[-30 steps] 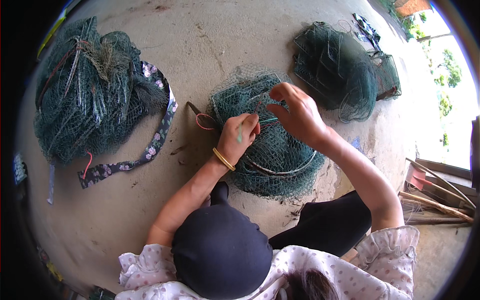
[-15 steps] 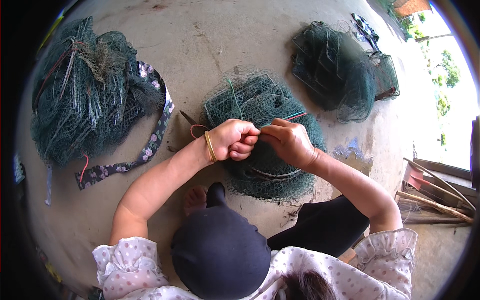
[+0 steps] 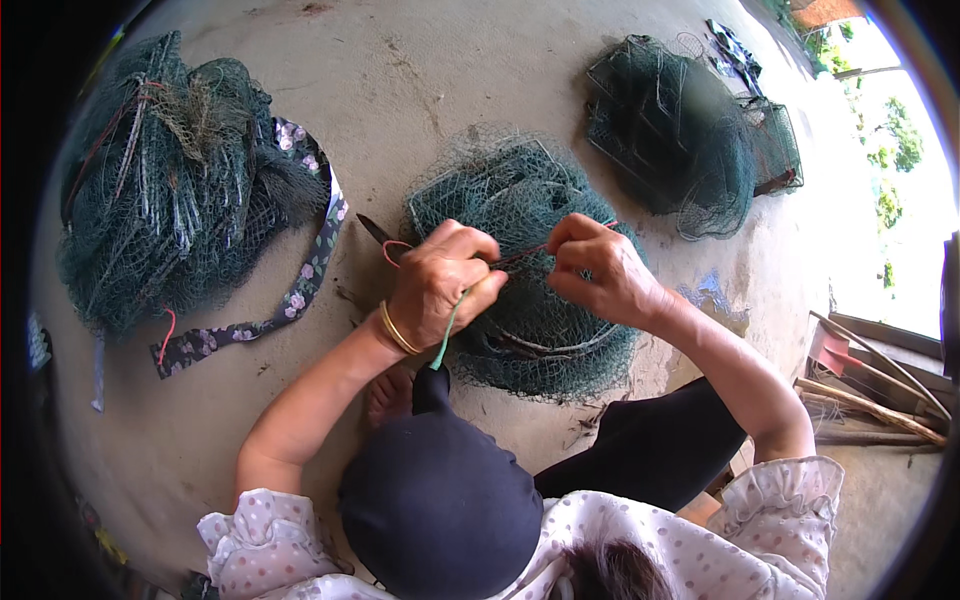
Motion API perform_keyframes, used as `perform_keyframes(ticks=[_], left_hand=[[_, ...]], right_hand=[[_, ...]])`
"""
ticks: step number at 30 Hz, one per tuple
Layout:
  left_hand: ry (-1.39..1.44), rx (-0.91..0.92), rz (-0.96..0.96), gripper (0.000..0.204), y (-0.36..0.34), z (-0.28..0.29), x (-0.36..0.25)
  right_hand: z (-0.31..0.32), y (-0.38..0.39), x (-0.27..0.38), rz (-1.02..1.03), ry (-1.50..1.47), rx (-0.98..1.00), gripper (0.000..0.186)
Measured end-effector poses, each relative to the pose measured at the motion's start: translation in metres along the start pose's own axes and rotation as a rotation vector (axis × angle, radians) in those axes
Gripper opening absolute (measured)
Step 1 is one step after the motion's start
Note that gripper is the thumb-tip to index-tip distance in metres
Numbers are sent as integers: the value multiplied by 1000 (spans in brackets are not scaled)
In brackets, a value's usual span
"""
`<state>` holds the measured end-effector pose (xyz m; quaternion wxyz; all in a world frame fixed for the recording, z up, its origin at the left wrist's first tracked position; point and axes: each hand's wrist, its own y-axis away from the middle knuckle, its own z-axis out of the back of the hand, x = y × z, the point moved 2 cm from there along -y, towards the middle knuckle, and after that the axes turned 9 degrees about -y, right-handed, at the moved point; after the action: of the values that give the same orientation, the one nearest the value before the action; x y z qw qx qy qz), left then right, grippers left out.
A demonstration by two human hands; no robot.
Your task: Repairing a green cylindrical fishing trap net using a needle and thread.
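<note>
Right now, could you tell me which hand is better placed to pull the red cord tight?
Probably the right hand: its fingers pinch the red cord above the net trap, while the left hand is closed around the green cord.

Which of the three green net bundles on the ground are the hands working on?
The middle net bundle, directly under both hands. The large bundle with the floral strap lies off left, and the third bundle off upper right, both untouched.
</note>
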<state>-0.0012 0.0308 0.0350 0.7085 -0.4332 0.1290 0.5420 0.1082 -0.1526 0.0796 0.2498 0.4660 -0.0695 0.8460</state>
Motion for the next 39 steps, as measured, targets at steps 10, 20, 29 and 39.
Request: perform_keyframes(ticks=[10, 20, 29, 39], left_hand=[[1580, -162, 838, 50, 8, -49, 17], [1283, -13, 901, 49, 23, -45, 23], [302, 80, 163, 18, 9, -43, -1], [316, 54, 254, 7, 16, -43, -1]], right_hand=[[-11, -13, -6, -515, -868, 93, 18], [-11, -5, -34, 164, 207, 365, 19], [-13, 0, 23, 226, -30, 92, 14], [-3, -19, 2, -93, -101, 148, 25]])
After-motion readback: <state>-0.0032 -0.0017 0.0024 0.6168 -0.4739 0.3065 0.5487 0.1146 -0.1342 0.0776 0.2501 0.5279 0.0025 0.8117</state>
